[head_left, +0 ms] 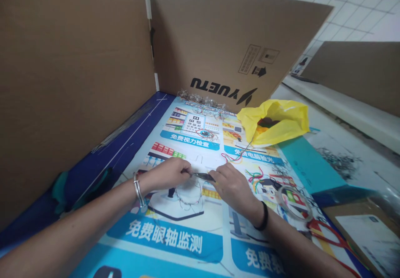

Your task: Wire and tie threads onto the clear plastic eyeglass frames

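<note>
My right hand [233, 184] is closed around a pair of pliers [204, 177], whose narrow dark jaws point left. The tips of the jaws meet the fingers of my left hand [175, 172], which are pinched together. From that pinch a thin beaded chain [189, 204] hangs in a loop over the printed sheet [168, 233]. The exact spot where the jaws and chain meet is too small to make out. Just beyond my hands lies a small bent wire pin [199, 159].
Cardboard panels [218, 32] stand behind and to the left. A yellow bag [293, 115] sits at the back right, near red cord [233, 159] and coloured threads [254, 179]. At right are a tape roll [308, 215] and red-handled scissors [333, 234]. Tangled wire pieces [204, 101] line the back.
</note>
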The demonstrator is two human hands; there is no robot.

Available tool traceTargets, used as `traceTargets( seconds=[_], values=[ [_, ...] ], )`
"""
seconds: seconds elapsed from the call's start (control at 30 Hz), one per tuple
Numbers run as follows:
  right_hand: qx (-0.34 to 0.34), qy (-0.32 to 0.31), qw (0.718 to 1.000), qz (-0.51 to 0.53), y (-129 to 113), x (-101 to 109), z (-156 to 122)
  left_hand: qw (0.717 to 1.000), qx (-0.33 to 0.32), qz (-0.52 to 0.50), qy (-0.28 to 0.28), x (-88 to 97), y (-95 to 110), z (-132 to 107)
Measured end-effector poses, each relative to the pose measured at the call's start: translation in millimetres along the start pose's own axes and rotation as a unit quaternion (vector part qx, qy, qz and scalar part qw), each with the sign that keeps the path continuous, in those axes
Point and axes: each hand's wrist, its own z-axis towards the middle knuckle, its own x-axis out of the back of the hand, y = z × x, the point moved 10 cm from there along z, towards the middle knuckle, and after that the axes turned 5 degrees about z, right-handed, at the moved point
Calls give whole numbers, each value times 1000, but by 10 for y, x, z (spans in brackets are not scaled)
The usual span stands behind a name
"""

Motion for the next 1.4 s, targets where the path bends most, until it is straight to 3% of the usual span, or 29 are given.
traceTargets(
  seconds=[0.47, 0.73, 1.0, 1.17, 1.4],
  values=[
    [-6, 7, 1000, -7, -26, -7, 11, 1000, 20, -4, 8, 20, -8, 4],
    [-14, 10, 1000, 4, 7, -15, -3, 1000, 16, 2, -25, -46, -18, 11],
    [-10, 27, 999, 31, 12, -9, -13, 1000, 10, 17, -20, -11, 25, 6],
    [10, 28, 1000, -2, -34, 8, -13, 999, 6, 8, -39, -62, 7, 12],
    [11, 25, 1000, -3, -29, 8, 4, 999, -15, 43, -14, -23, 53, 16]
  ],
)
